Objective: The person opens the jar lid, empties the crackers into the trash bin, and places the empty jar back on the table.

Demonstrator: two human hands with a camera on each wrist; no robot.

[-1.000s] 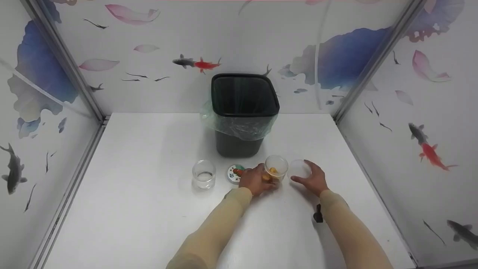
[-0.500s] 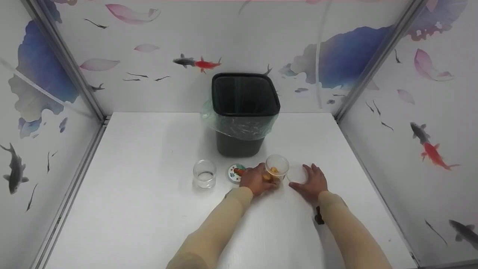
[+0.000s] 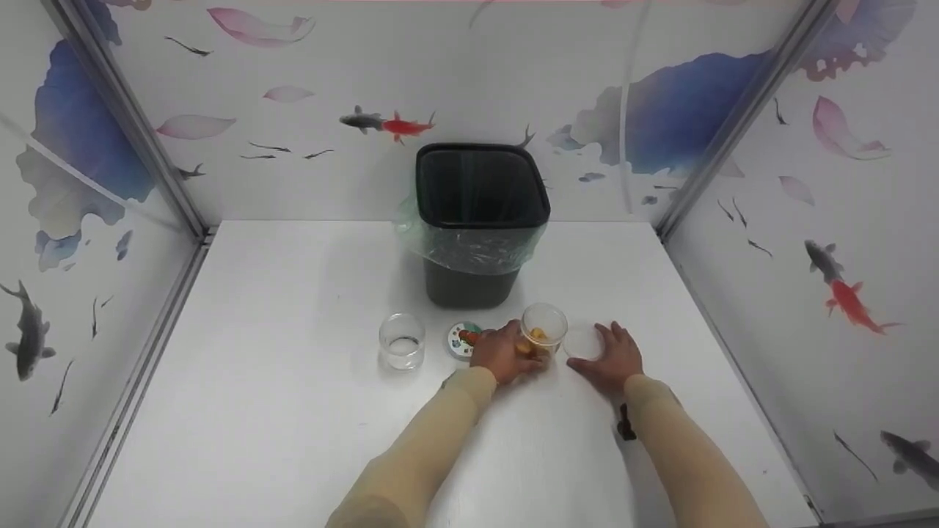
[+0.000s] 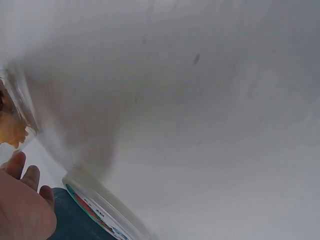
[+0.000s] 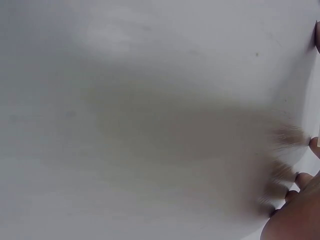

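Note:
My left hand (image 3: 505, 356) grips the side of a clear plastic jar (image 3: 544, 323) with yellow-orange pieces (image 3: 538, 339) low inside; its mouth is uncovered. Just right of it, a round clear lid (image 3: 584, 342) lies flat at table level. The right hand (image 3: 612, 359) holds that lid by its edge between thumb and fingers, and its fingertips (image 5: 303, 179) reach the tabletop in the right wrist view. A round printed lid (image 3: 461, 340) lies left of the left hand, partly covered by it. In the left wrist view this printed lid (image 4: 100, 205) appears close to the fingers.
A black trash bin (image 3: 473, 286) with a clear greenish bag (image 3: 477, 249) over its rim stands behind the jar. Left of the printed lid is a second clear jar (image 3: 402, 343). White patterned walls (image 3: 293, 176) enclose the white table (image 3: 257, 403) at the back and sides.
The right hand has come slightly toward the person with the clear lid, and its fingers now point more forward. During the last half second nothing visibly moves. The left hand keeps its grip on the jar.

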